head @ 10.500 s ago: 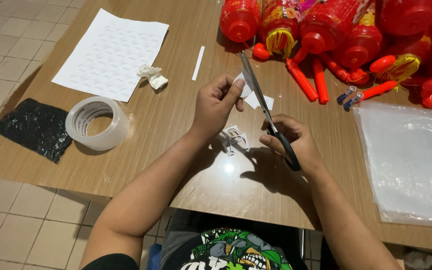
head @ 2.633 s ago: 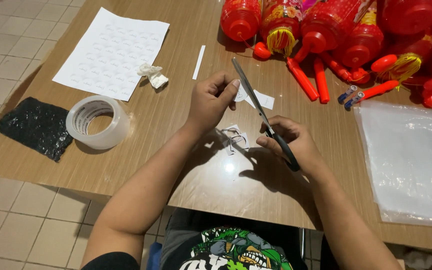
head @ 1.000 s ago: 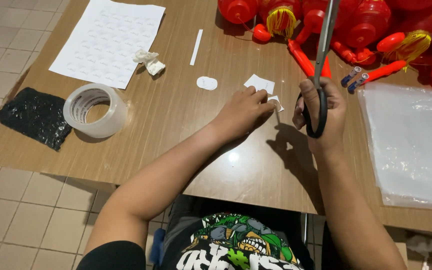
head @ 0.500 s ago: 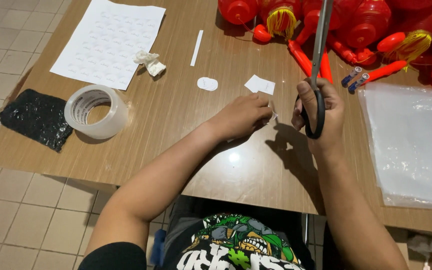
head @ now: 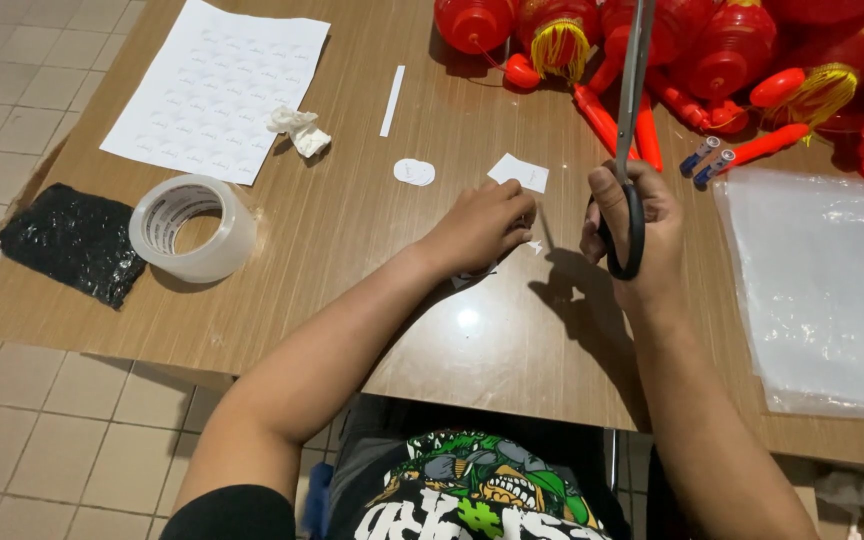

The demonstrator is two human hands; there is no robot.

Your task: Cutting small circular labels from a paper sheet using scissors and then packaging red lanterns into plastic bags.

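The right hand (head: 642, 215) grips a pair of scissors (head: 630, 130) by the black handle loops, blades closed and pointing away toward the red plastic lanterns (head: 652, 40). The left hand (head: 482, 225) is curled shut, fingertips pressed down just beside a small white paper rectangle (head: 518, 172); a tiny white scrap (head: 535, 246) lies between the two hands. Taking the rectangle as landmark: an oval paper cut-out (head: 414, 172) lies just left of it, a narrow paper strip (head: 393, 100) beyond that, a printed sheet (head: 214, 88) and tape roll (head: 192, 228) well to the left. To lift a piece cleanly, I would pinch at an edge and keep the blades shut, pointed away from the fingers.
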